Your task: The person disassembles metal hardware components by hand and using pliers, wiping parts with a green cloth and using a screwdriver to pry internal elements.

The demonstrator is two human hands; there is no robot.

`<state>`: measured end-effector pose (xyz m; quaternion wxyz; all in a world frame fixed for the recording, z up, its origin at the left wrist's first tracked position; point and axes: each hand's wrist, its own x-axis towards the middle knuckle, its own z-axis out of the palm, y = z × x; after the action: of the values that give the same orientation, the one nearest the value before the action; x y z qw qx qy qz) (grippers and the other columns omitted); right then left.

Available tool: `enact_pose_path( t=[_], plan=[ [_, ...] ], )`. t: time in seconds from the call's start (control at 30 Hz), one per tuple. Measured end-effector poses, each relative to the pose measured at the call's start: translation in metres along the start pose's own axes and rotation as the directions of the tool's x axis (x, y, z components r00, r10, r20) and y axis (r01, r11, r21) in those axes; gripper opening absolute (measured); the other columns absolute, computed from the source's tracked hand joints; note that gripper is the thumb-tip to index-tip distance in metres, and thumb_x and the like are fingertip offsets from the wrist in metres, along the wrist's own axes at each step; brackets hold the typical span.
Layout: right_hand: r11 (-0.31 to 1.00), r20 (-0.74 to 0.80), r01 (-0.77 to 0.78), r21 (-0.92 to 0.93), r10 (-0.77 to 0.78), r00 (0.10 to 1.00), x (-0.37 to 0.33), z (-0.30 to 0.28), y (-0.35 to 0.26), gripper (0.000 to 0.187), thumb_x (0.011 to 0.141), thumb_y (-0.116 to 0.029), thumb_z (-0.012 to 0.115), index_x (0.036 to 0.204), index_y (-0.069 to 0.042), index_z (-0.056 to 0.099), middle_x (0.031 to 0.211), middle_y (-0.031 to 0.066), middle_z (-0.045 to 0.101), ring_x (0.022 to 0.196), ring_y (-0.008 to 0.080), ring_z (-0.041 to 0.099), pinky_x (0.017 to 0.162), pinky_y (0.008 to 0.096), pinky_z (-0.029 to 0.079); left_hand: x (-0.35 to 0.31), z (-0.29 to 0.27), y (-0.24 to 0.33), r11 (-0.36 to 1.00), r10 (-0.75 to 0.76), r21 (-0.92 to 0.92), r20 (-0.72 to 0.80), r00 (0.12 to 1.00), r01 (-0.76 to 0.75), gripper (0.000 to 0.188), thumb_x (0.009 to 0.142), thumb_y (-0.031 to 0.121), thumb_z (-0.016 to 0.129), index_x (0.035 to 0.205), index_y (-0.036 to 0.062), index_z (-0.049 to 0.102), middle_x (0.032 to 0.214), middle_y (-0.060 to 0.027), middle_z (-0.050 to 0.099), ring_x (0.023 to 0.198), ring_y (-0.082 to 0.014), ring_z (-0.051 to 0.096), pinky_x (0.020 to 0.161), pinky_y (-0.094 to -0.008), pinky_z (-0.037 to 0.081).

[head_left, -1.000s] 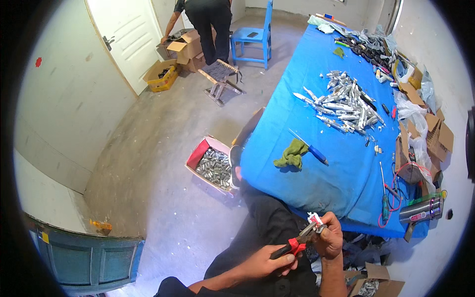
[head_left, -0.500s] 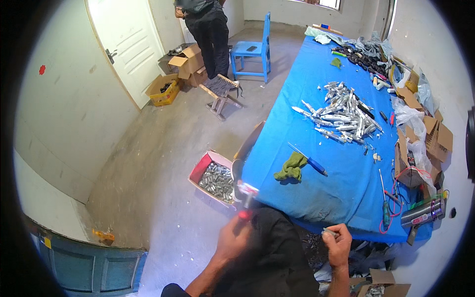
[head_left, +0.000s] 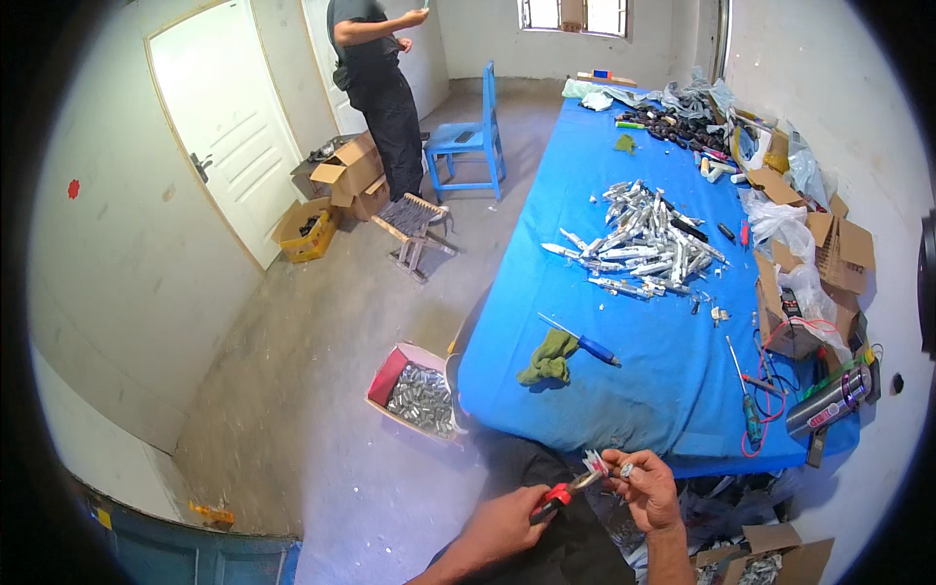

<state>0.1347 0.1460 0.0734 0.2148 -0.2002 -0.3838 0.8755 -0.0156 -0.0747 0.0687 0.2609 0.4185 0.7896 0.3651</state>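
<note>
Red-handled pliers (head_left: 554, 499) are gripped in my left hand (head_left: 499, 531), their jaws angled up to the right. At the jaws sits a small white-and-red strip-like piece (head_left: 593, 462). My right hand (head_left: 651, 497) is closed right beside the jaws, its fingertips pinching a small silvery-white part (head_left: 627, 470) whose kind I cannot make out. Both hands are over my dark-clothed lap, just off the near edge of the blue-covered table (head_left: 604, 409). Farther up the table lies a heap of slim white and silver stick-shaped pieces (head_left: 643, 239).
A green cloth (head_left: 551, 359) and a blue-handled screwdriver (head_left: 597, 350) lie on the table. Cardboard boxes (head_left: 848, 252) and a metal cylinder (head_left: 829, 402) line its right side. A box of small metal cylinders (head_left: 419, 398) stands on the floor. A person (head_left: 375, 107) stands near a blue chair (head_left: 463, 138).
My left hand has brought the pliers right to meet my right hand, which has shifted slightly left. The view has tilted and shifted. The standing person now has a forearm raised.
</note>
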Motion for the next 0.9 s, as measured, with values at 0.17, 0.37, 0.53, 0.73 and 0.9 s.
enact_pose_path(
  t=[0.17,0.37,0.53,0.73,0.9],
  plan=[
    [0.976,-0.016,-0.019,-0.215,0.015,1.0,-0.002,0.003,0.004,0.021,0.1,-0.011,0.074,0.113,0.005,0.068,0.143,0.0291,0.064,0.113,0.0301,0.073,0.103,0.044,0.059,0.001,0.01,-0.002,0.992,0.011,0.127,0.103,0.995,-0.024,0.041,0.101,0.035,0.071,0.136,0.0133,0.065,0.113,-0.0161,0.074,0.101,-0.0409,0.073,0.083,-0.0516,0.059],
    [0.977,0.027,-0.084,-0.198,0.091,0.995,-0.004,0.003,0.01,0.027,0.097,-0.008,0.077,0.119,0.005,0.071,0.136,0.026,0.068,0.12,0.0311,0.071,0.11,0.0467,0.054,-0.005,0.002,0.026,0.999,-0.034,-0.019,0.059,0.998,0.035,0.029,0.102,0.026,0.062,0.12,0.006,0.071,0.118,-0.0275,0.073,0.113,-0.0495,0.067,0.096,-0.0548,0.054],
    [0.973,0.025,-0.012,-0.232,0.018,1.0,-0.003,-0.002,0.019,0.022,0.097,-0.007,0.075,0.115,0.005,0.07,0.123,0.023,0.072,0.114,0.0286,0.071,0.105,0.0442,0.054,-0.01,0.005,0.025,1.0,0.028,0.009,0.047,0.999,-0.028,0.027,0.104,0.026,0.064,0.122,0.0064,0.069,0.116,-0.0265,0.072,0.109,-0.0498,0.068,0.093,-0.0544,0.055],
    [0.984,-0.087,-0.036,-0.176,0.021,0.996,-0.003,-0.002,0.014,0.024,0.101,-0.012,0.074,0.117,0.005,0.068,0.121,0.02,0.072,0.11,0.0235,0.069,0.096,0.0367,0.054,0.004,0.035,-0.013,0.996,0.085,0.019,0.174,0.981,-0.09,0.046,0.099,0.03,0.072,0.139,0.0096,0.064,0.118,-0.0212,0.074,0.107,-0.0429,0.072,0.09,-0.053,0.058],
    [0.985,-0.269,-0.007,-0.171,-0.04,0.962,-0.007,-0.006,0.0,0.031,0.108,-0.024,0.071,0.127,0.0,0.07,0.123,0.0109,0.073,0.111,0.0197,0.069,0.095,0.0364,0.057,0.009,0.024,0.009,1.0,0.006,-0.027,0.19,0.982,0.0,0.047,0.091,0.01,0.078,0.136,0.0051,0.069,0.128,-0.023,0.073,0.12,-0.0433,0.069,0.104,-0.0482,0.055]
  ],
)
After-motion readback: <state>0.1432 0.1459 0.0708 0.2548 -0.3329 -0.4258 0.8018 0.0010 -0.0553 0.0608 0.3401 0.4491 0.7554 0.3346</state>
